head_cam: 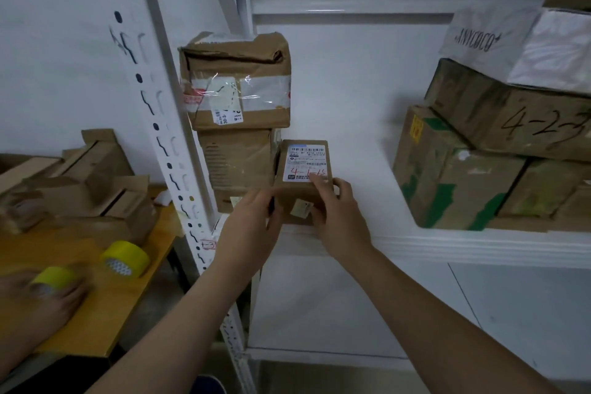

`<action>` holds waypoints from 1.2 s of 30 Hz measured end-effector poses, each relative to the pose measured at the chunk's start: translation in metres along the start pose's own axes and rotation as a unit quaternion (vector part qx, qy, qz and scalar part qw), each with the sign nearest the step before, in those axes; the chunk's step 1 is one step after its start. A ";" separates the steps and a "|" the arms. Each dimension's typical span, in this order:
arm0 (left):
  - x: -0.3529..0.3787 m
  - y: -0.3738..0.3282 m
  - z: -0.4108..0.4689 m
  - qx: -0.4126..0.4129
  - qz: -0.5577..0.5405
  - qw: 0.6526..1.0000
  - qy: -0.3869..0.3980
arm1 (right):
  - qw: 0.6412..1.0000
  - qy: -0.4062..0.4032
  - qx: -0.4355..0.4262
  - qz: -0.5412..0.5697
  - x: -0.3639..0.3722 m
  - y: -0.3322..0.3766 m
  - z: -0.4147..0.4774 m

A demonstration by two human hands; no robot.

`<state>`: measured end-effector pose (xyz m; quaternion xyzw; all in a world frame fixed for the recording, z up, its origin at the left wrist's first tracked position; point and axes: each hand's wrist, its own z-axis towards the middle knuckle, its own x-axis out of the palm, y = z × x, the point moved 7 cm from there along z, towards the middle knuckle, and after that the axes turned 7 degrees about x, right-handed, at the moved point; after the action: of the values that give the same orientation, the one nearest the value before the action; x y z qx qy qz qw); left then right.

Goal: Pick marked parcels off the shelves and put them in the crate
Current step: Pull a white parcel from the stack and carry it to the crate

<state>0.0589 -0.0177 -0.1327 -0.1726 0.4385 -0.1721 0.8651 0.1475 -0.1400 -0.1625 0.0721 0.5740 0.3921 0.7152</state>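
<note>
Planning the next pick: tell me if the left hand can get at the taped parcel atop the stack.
Probably yes: the taped parcel sits above the left hand with its front unblocked, but that hand grips the small box.

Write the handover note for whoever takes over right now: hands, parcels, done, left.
Left hand grips the left side of the small parcel; right hand grips its right side, one finger on top.
The small parcel, with red handwriting on its label, is at the front edge of the shelf, beside two stacked boxes. A hand-numbered box lies in the pile to the right. Crate not in view.
Done: parcel grasped.
Left: lift it out, put it in the crate, check the others.
</note>
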 end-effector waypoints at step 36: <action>0.035 -0.294 0.167 0.136 -0.167 0.975 -0.060 | 0.961 -0.233 0.026 0.148 -0.342 -0.107 -0.013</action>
<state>0.1722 -0.2679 0.0678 -0.1339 0.3235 -0.3616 0.8641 0.1759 -0.4379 0.0356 0.2637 0.3847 0.4507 0.7611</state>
